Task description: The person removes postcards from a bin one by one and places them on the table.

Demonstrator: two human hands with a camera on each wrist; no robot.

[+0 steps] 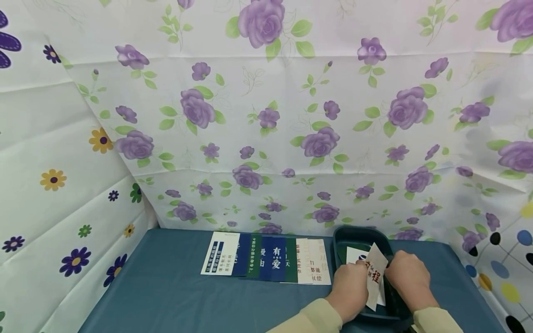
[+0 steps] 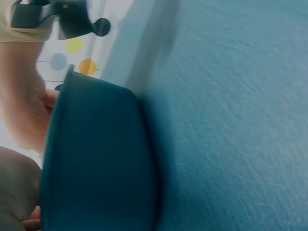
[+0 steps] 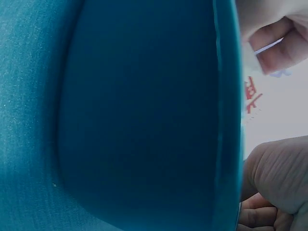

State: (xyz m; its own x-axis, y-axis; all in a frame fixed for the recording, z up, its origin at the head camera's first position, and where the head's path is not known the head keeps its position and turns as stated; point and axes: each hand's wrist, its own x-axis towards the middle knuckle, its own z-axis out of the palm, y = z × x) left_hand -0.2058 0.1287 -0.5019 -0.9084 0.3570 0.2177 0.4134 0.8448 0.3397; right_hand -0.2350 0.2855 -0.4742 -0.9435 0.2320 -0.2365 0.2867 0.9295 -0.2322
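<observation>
In the head view, my left hand (image 1: 349,287) pinches a pale card (image 1: 376,280) with dark red characters by its left edge, tilted above a dark green tray (image 1: 339,243). My right hand (image 1: 409,277) has its fingers curled at the card's right edge and appears to pinch it there; the tips are hidden. Beneath lies another white card (image 1: 354,253) in the tray. The left wrist view mostly has the tray's outer wall (image 2: 101,154), with my left hand (image 2: 18,185) beyond the rim. Red characters show past the rim in the right wrist view, near my right hand (image 3: 281,175).
Left of the tray, an overlapping row of cards, blue (image 1: 272,259), green (image 1: 253,259) and white (image 1: 218,252), lies on the blue-covered table (image 1: 187,300). Behind rises a flowered sheet (image 1: 258,138), with patterned sheets at both sides.
</observation>
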